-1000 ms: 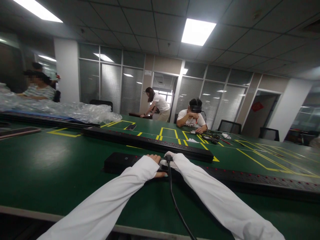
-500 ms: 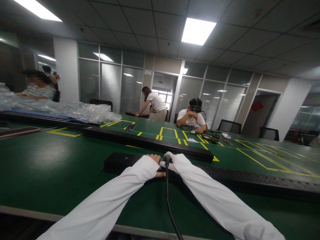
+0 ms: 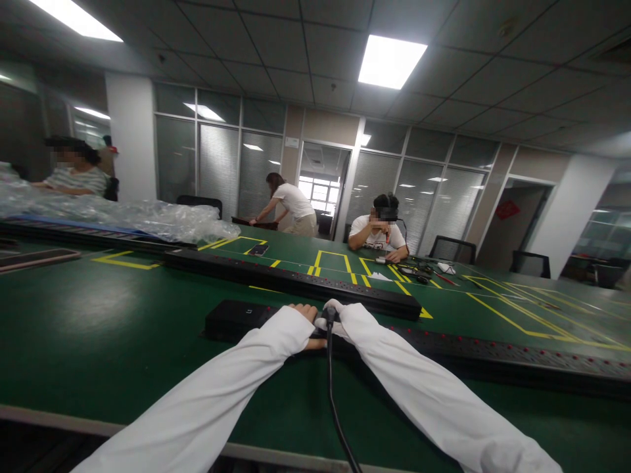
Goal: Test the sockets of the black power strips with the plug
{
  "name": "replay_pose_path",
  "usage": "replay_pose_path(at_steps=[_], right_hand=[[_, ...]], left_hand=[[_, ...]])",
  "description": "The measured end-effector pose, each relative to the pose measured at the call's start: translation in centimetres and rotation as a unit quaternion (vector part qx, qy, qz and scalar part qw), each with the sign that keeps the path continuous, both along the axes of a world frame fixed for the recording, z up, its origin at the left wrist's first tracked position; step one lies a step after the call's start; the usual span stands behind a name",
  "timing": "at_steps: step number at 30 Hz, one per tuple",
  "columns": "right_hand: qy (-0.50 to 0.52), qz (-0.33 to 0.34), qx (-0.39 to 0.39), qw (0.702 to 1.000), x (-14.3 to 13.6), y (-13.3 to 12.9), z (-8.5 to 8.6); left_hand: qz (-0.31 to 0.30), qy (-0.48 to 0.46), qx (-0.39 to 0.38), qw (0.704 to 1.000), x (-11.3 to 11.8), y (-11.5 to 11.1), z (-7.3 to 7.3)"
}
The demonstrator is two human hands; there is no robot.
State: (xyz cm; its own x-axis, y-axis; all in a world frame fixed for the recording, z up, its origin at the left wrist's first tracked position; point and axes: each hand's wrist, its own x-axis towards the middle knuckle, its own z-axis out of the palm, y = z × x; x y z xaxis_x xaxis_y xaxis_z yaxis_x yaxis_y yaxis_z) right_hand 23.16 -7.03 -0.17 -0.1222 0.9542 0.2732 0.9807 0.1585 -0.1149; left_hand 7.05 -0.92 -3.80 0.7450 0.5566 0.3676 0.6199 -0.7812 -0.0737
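Observation:
A long black power strip (image 3: 236, 320) with red dots along its top lies across the table in front of me. My left hand (image 3: 306, 313) is wrapped over it, fingers on the far side and thumb on the near side. Right beside it, my white-gloved right hand (image 3: 337, 306) is closed around a black plug (image 3: 329, 315) at the strip's top. From the plug a black cable (image 3: 331, 387) runs down towards me past the table's near edge. Whether the plug is seated in a socket cannot be made out.
Beyond lies a second black power strip (image 3: 296, 279) on the green table (image 3: 123, 355). Clear plastic wrap (image 3: 162, 220) is heaped at left. A phone (image 3: 258, 249) lies farther back. One seated person (image 3: 379, 230) is opposite, near tangled cables (image 3: 417, 270).
My hands, the plug and the strip stay where they were. In the background, the standing person has shifted slightly left.

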Motion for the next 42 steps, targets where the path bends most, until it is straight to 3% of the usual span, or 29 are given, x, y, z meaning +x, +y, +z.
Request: replay_pose_path(at_steps=[10, 14, 24, 42], right_hand=[[0.071, -0.002, -0.053, 0.996, 0.1, 0.5, 0.2], [0.118, -0.021, -0.027, 0.992, 0.0, 0.8, 0.1], [0.017, -0.004, -0.008, 1.000, -1.0, -0.9, 1.0], [0.066, -0.003, -0.045, 0.997, -0.6, -0.2, 0.5]], left_hand=[[0.004, 0.026, -0.011, 1.000, 0.4, 0.9, -0.5], [0.008, 0.024, -0.012, 1.000, 0.4, 0.9, -0.6], [0.001, 0.024, -0.018, 1.000, 0.1, 0.3, 0.1], [-0.005, 0.012, 0.004, 1.000, -0.3, -0.7, 0.7]])
